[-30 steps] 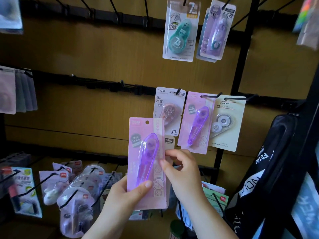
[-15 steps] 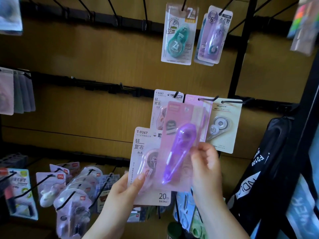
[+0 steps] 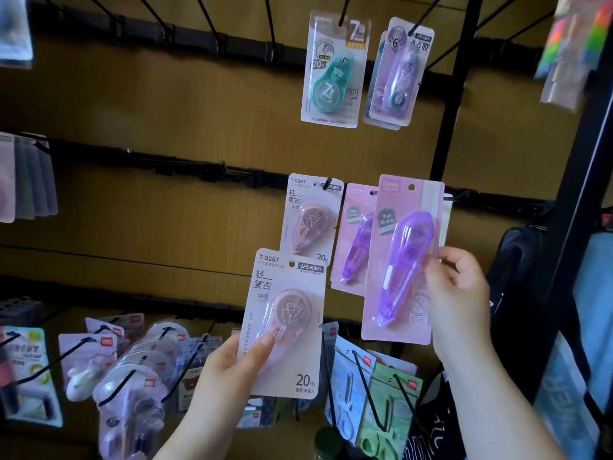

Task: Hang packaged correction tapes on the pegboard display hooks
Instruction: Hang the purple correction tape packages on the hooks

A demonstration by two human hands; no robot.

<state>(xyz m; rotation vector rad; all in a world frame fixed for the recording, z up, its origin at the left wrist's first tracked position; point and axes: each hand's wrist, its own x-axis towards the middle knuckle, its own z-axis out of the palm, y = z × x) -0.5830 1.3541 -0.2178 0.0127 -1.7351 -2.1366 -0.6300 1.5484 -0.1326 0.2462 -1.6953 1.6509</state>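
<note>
- Right hand [image 3: 459, 287] pinched the purple correction tape pack [image 3: 403, 260] by its right edge, raised at the middle hook row and overlapping the hung purple pack [image 3: 353, 240].
- Hang hole [image 3: 411, 187] was not yet on a hook.
- Left hand [image 3: 229, 366] gripped the pink T-9267 pack [image 3: 285, 323] low, thumb across the blister.
- Probably light, with bendy card and a slick blister. Best gripped at the card edge, hole left free.
</note>
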